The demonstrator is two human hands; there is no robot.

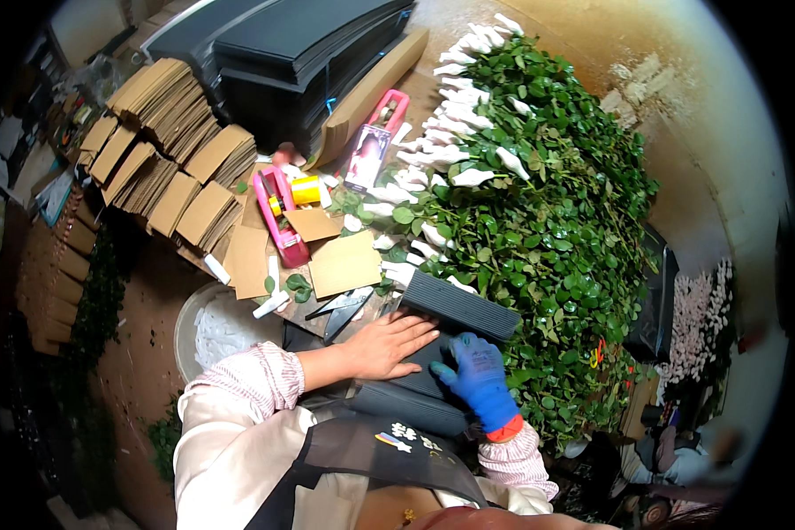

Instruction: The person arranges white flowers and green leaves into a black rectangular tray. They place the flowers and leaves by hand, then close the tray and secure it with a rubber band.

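My left hand [384, 347], bare, lies flat with fingers stretched out on a dark corrugated sheet [420, 384] in front of my body. On the sheet's right part rests my right hand [479, 375] in a blue glove, thumb apart from the fingers and nothing visibly held. A raised ribbed flap [462, 305] of the same dark material stands just beyond both hands. Whether it is one piece with the sheet is hidden. Beyond my left hand lie black-handled scissors [346, 311]. Leafy stems with white-sleeved heads [556, 203] are heaped beyond and right of the flap.
Pink tape dispensers [283, 221] stand near loose cardboard pieces [344, 263]. Stacked cardboard [172, 110] and dark sheets [305, 44] fill the far left. A tub [185, 336] of white pieces sits left of my arm. Another person [680, 459] is at the lower right.
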